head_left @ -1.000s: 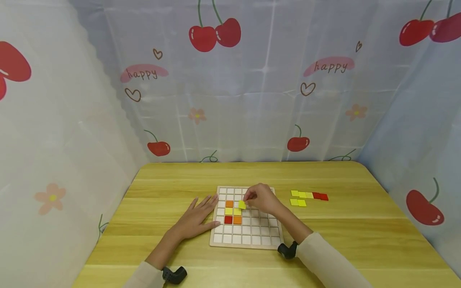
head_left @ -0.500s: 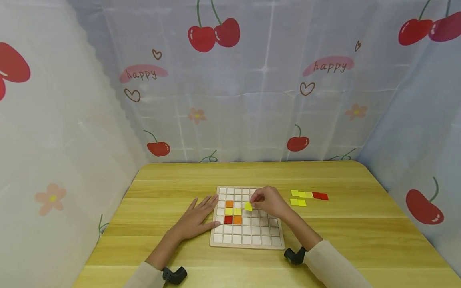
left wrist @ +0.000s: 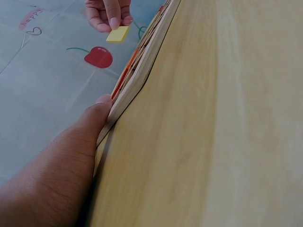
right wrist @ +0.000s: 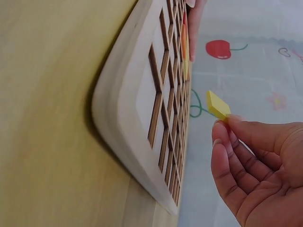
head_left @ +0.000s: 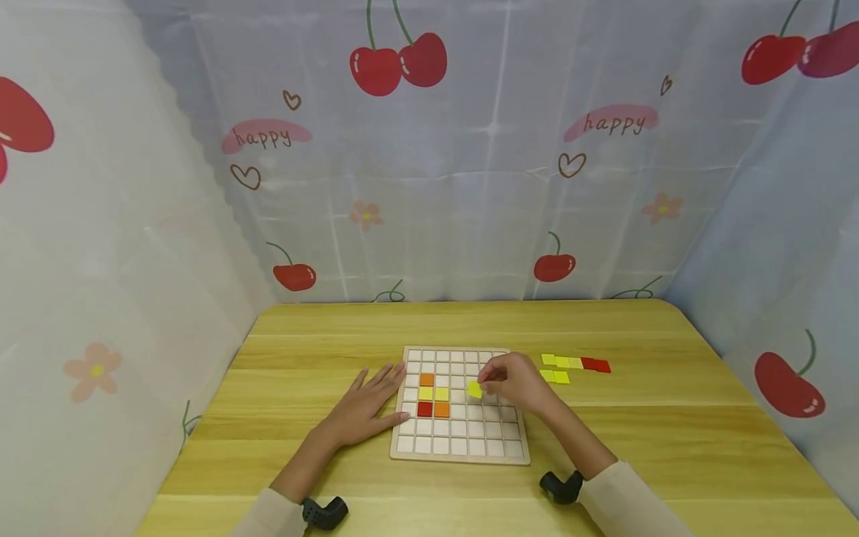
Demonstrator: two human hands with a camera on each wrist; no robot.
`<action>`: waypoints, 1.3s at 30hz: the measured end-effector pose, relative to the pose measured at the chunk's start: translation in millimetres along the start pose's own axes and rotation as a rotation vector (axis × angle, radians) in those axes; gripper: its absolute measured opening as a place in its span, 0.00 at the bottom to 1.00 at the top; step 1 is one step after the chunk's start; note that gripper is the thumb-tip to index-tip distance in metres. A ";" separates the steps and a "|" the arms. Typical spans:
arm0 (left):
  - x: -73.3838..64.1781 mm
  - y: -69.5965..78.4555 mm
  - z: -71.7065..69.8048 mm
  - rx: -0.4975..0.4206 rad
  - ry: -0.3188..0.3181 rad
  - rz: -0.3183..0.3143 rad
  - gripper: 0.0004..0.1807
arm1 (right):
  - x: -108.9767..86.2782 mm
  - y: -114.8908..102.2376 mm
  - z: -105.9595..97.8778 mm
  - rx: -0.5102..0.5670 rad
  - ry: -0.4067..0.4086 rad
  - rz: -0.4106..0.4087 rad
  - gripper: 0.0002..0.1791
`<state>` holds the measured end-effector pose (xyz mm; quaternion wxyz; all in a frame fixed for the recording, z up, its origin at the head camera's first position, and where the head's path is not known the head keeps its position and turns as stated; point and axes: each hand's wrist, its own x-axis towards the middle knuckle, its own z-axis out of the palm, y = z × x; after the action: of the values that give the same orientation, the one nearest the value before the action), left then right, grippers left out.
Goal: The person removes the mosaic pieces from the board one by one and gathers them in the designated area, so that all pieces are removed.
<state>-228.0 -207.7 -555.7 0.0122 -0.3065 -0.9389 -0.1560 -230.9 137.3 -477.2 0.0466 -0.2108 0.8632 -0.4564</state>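
Observation:
A square wooden grid board (head_left: 459,431) lies on the table, with white cells. Orange, yellow and red tiles fill several cells on its left side, among them a red tile (head_left: 425,409). My right hand (head_left: 517,382) pinches a yellow square tile (head_left: 475,389) between thumb and fingertips, above the board's right half. In the right wrist view that tile (right wrist: 218,105) is raised off the grid. My left hand (head_left: 365,410) rests at the board's left edge, fingers straight and spread. The left wrist view has its thumb (left wrist: 97,113) touching the board's side.
Right of the board, a row of yellow and red tiles (head_left: 596,365) lies on the wooden table (head_left: 322,328). Nearer, a short row of yellow tiles (head_left: 561,377) is partly behind the right hand. A cherry-print curtain (head_left: 456,224) surrounds the table.
My right hand has moved right across the board with the yellow tile, away from the placed tiles. The left hand stays at the board's left edge.

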 end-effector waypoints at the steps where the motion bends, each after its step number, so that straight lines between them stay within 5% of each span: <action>1: 0.2 -0.1 -0.1 0.002 -0.001 0.001 0.49 | -0.9 0.8 -1.3 0.003 0.003 0.004 0.03; 19: -0.8 4.2 -4.5 -0.008 0.023 0.020 0.48 | -5.4 15.4 -24.8 0.068 0.053 0.099 0.02; 39: -0.7 1.8 -3.7 0.011 -0.011 0.003 0.49 | -10.5 26.3 -61.0 0.066 0.068 0.111 0.05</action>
<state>-226.7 -207.8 -551.8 0.0088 -0.3087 -0.9394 -0.1490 -246.5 201.5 -464.3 0.0493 -0.1454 0.8590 -0.4884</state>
